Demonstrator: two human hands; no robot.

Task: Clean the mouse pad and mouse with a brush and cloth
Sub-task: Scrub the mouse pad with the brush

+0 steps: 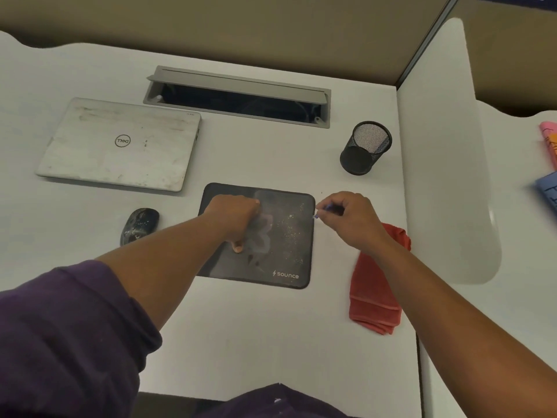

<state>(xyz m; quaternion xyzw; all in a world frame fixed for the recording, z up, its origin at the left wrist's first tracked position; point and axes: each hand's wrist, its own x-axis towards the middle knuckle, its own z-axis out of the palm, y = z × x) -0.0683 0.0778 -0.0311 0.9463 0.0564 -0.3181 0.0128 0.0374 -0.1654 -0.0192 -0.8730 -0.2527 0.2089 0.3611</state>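
A dark mouse pad [286, 236] with a "sounce" logo lies in the middle of the white desk [256, 333], speckled with pale crumbs and dust smears. My left hand [235, 218] rests on the pad's left half with its fingers curled under and its thumb touching the surface. At the pad's upper right corner, my right hand [346, 218] pinches a thin blue brush [323, 210]; most of the brush is hidden in my fingers. A dusty black mouse [140, 226] sits left of the pad. A folded red cloth [373, 297] lies to the pad's right, partly under my right forearm.
A closed silver laptop [120, 144] lies at the back left. Behind it is an open cable hatch [238, 98]. A black mesh pen cup [366, 147] stands at the back right. A white divider panel [437, 146] bounds the desk's right side, with coloured items [548, 146] beyond it.
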